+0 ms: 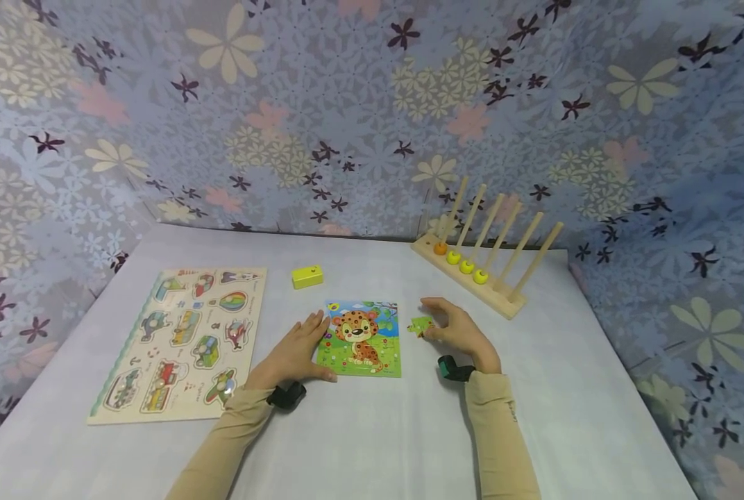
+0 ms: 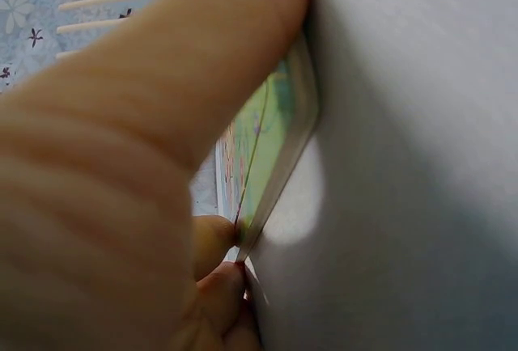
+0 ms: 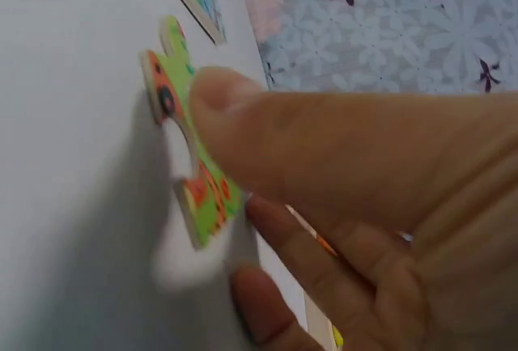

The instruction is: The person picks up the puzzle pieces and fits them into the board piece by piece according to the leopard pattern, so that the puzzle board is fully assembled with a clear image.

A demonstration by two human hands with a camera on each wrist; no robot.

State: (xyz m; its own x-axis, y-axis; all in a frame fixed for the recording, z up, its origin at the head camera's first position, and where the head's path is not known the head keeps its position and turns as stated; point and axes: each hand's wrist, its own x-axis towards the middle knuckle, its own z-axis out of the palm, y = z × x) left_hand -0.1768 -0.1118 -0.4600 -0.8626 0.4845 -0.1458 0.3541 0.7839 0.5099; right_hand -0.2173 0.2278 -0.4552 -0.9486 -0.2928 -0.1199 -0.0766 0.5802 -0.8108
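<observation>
A square leopard puzzle (image 1: 359, 340) lies on the table in the head view, with a green, flowery ground and blue sky. My left hand (image 1: 297, 351) rests at its left side, fingers along the edge and thumb by the lower left corner. Seen in the left wrist view, fingertips touch the puzzle's board edge (image 2: 303, 128). My right hand (image 1: 462, 333) pinches a green and orange puzzle piece (image 3: 214, 189) just right of the puzzle. The thumb covers part of this piece, and the other fingers curl beside it, partly hidden behind the thumb.
A large vehicle-picture board (image 1: 178, 278) lies on the left. Behind the puzzle sits a small yellow block (image 1: 307, 277). A wooden stand with upright pegs (image 1: 509, 305) is at the back right, bearing an orange bead (image 1: 440, 248) and several yellow ones. Patterned cloth rises behind.
</observation>
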